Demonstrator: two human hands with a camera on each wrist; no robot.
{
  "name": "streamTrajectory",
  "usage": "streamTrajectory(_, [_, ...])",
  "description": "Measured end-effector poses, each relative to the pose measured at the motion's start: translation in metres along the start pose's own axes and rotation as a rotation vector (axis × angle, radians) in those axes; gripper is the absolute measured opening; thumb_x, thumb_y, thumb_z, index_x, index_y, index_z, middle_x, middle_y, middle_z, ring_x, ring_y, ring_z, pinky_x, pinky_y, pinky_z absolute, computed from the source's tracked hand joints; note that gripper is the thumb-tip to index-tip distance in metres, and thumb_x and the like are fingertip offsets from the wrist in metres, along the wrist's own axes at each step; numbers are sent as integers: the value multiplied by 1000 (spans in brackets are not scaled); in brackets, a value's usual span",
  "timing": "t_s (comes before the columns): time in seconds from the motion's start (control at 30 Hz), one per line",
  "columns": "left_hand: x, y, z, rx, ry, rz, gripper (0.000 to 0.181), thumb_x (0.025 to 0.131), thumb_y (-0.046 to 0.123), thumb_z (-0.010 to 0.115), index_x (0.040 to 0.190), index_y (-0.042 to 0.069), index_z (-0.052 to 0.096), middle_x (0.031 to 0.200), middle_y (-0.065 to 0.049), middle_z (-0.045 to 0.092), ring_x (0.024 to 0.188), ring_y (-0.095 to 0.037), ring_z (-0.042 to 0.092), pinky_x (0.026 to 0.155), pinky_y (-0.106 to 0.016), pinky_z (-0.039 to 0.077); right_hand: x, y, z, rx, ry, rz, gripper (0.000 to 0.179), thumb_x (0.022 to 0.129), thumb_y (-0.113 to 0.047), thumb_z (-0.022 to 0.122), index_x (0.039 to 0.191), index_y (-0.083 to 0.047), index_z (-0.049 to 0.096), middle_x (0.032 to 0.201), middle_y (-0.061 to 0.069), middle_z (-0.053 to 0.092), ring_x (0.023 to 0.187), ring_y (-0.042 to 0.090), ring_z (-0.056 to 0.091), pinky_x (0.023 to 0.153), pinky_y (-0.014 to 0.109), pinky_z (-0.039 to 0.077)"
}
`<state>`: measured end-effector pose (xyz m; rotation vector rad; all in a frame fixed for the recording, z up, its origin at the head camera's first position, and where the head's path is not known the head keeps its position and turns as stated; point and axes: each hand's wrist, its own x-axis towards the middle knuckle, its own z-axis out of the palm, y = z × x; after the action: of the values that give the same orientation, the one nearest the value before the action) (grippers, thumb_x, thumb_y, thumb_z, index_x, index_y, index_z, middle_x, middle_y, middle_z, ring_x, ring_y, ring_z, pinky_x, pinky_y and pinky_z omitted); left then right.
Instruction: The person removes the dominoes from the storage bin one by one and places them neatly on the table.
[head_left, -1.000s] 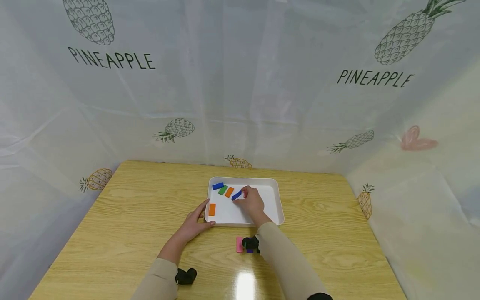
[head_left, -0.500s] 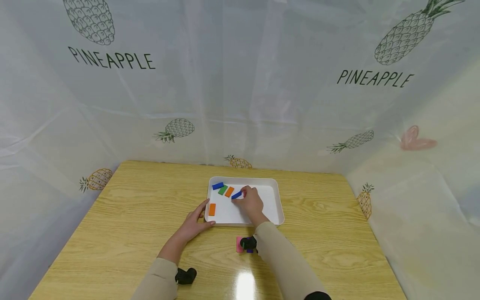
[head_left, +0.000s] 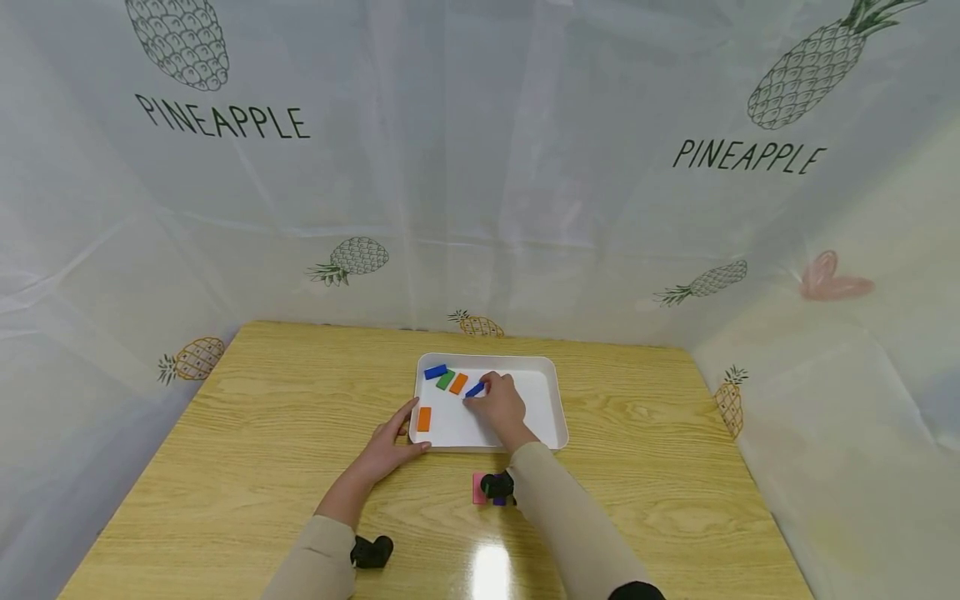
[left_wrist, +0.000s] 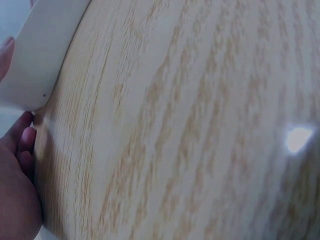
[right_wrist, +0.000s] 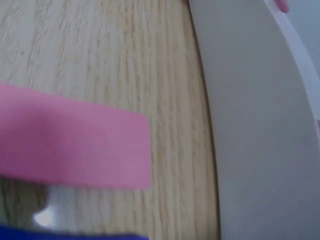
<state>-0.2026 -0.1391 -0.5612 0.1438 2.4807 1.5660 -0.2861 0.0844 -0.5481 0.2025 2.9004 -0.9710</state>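
In the head view my right hand [head_left: 502, 407] pinches a small blue block [head_left: 474, 390] over the white tray [head_left: 542, 412]. Just left of that block lie an orange block [head_left: 459, 384], a green one [head_left: 446, 380] and another blue one [head_left: 436, 372], in an arc. A second orange block [head_left: 424, 419] sits near the tray's left wall. My left hand [head_left: 384, 457] holds the tray's near left corner, thumb at the front edge and fingers along the left side. The left wrist view shows its curled fingers [left_wrist: 26, 142] by the tray wall [left_wrist: 47, 47].
On the wooden table [head_left: 637, 467], in front of the tray, lie a pink block [head_left: 478, 489] and a purple-blue block [head_left: 499, 502], partly under the right wrist's black camera mount [head_left: 495, 485]. A pineapple-print curtain [head_left: 525, 167] hangs behind and at both sides.
The pinched blue block has turned slightly, and the right hand and forearm have shifted a little to the left. The left hand and the tray stay put.
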Motion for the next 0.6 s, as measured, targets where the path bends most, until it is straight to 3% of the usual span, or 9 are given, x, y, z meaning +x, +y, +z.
streamTrajectory(0.3, [1,-1,1,5,-5,-3,87,85,31,78,155,20,28,148,-16,39,117,-34,42,96,-56,34,-2,14,-13,106,-112,-144,48,75,-14,85,119,-10,67,101,3,55,91,19,52,87,36,44])
streamTrajectory(0.6, [3,-4,0,24,-12,1,88,85,33,78,156,21,27,150,-16,37,118,-34,42,96,-56,34,-19,23,-36,226,-230,-222,50,78,-5,80,124,-9,64,99,2,58,80,18,50,66,30,44])
